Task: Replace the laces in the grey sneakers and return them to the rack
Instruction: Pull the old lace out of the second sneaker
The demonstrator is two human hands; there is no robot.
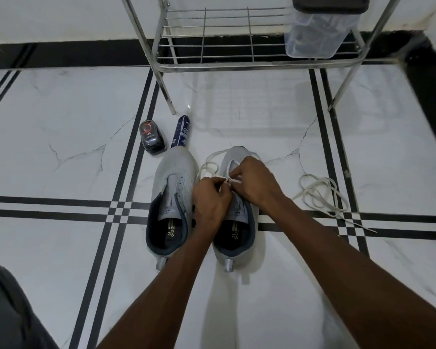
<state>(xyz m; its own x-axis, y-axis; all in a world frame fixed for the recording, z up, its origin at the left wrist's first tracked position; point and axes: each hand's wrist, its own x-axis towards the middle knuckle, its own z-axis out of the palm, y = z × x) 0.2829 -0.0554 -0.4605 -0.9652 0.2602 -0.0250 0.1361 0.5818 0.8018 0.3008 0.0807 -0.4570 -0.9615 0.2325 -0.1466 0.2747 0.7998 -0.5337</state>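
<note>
Two light grey mesh sneakers with dark blue collars stood side by side on the white marble-look tiled floor [61, 122], toes toward the rack. I noted the left-side sneaker [173, 197] had no lace in it, tongue exposed. The right-side sneaker [237, 233] lay under both hands, with a white flat lace [208, 165] looping out over its toe and to its left.

Left hand [210, 201]: fingers curled, thumb and forefinger pinching the lace over the eyelets. Right hand [256, 182]: fingers bent down, also pinching the lace just beside the left hand's grip. The two hands were nearly touching above the shoe's throat. I could not tell which eyelet the lace passed through.

A second white lace [322, 195] lay loose in a tangle on the floor to the right of the shoes, well apart from them.

Just beyond the left-side sneaker's toe: a dark blue spray can [180, 133] lying down, and beside it a small black polish applicator with a red mark [151, 138].

Farther off stood the chrome wire shoe rack [224, 46], a clear plastic container with a dark lid [320, 28] on its lower shelf, right end.
</note>
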